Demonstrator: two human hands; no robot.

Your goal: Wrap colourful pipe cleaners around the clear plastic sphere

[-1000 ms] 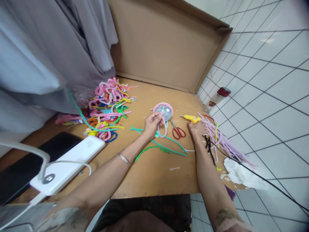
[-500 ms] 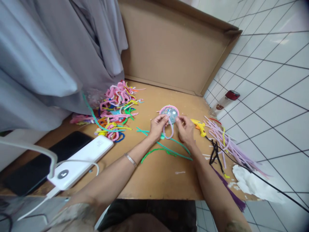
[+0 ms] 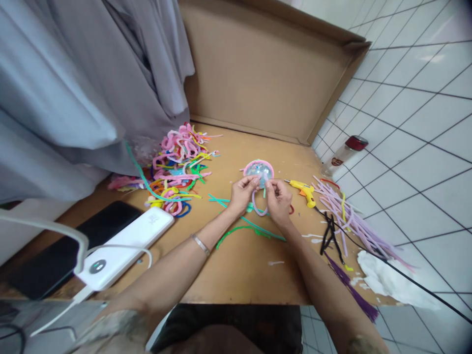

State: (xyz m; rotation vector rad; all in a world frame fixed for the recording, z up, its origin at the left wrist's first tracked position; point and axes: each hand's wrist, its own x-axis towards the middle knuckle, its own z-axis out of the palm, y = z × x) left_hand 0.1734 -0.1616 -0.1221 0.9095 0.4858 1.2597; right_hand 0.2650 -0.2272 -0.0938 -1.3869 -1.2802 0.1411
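My left hand [image 3: 243,194] is pinched shut on a pale lilac pipe cleaner [image 3: 260,213], which hangs below the fingers in a loop. Close beside it, my right hand [image 3: 279,200] pinches the same pipe cleaner near its other end. Just behind the fingertips lies a clear, bluish round piece with a pink rim [image 3: 258,162], its lower part hidden by my hands. Teal pipe cleaners [image 3: 258,227] cross the table under my wrists, and a bent green pipe cleaner [image 3: 230,231] lies nearer to me.
A yellow glue gun [image 3: 304,190] lies right of my hands, beside a bundle of lilac pipe cleaners [image 3: 342,216]. Colourful pipe cleaners [image 3: 180,147] are heaped at left, behind a white power bank [image 3: 127,246]. A cardboard panel [image 3: 258,73] stands at the back; a bottle [image 3: 341,155] stands right.
My right hand has moved left, closer to my left hand. The lilac loop has shifted slightly right, and more of the glue gun's tip shows.
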